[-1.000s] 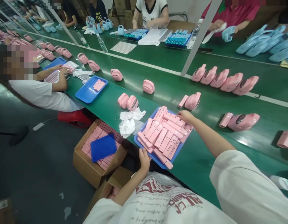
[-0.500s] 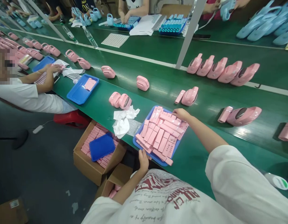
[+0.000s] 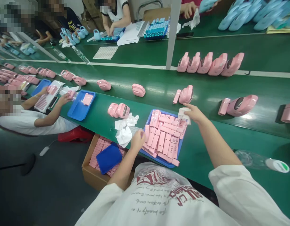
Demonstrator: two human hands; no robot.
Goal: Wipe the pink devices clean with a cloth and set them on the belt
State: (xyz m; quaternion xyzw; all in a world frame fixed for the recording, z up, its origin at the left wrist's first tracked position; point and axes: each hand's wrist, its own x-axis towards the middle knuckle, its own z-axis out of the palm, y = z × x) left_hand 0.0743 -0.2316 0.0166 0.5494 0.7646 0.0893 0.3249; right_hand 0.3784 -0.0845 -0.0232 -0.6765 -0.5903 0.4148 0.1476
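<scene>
A blue tray on the green bench is heaped with slim pink rectangular pieces. My right hand is over its far right corner, with a crumpled white tissue held under the fingers. The index finger stretches toward the base of a pink handheld device, beside which stands a slim pink piece. At the tray's left edge my left hand is curled, its fingertips by the pink pieces; what they hold, if anything, is unclear. White crumpled tissues lie just left of it.
Two pink devices sit left of the tray, and more stand along the bench. Further left is another blue tray near a co-worker. Below the edge, a carton holds pink pieces. A clear bottle lies at right.
Both hands have left the tray's rim. The left hand rose to the tray's left side; the right moved slightly up and right and now has a white tissue.
</scene>
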